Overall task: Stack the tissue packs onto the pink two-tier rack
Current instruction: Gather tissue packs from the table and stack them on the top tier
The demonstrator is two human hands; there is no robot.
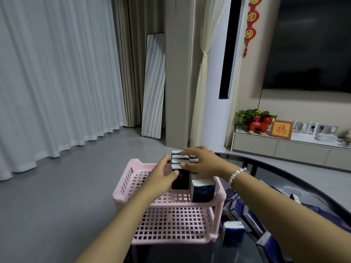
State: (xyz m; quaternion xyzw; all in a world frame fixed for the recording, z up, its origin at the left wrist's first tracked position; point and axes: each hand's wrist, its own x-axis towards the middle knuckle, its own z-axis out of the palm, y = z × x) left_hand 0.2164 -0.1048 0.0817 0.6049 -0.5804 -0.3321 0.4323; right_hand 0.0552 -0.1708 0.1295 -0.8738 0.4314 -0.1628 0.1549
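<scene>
The pink two-tier rack (133, 179) stands at the left edge of a dark glass table. On its upper tier, at the far right, several dark blue and white tissue packs (177, 162) are stacked, with one more pack (203, 190) standing in front of them. My left hand (161, 177) presses against the left side of the stack, thumb on a dark pack. My right hand (203, 164) lies over the top of the stack, fingers curled on it. The lower tier shows no packs.
More tissue packs (239, 211) lie loose on the black table (284, 175) right of the rack; one pack (232, 233) stands near the rack's front right leg. Grey floor lies to the left. A TV cabinet and air conditioner stand behind.
</scene>
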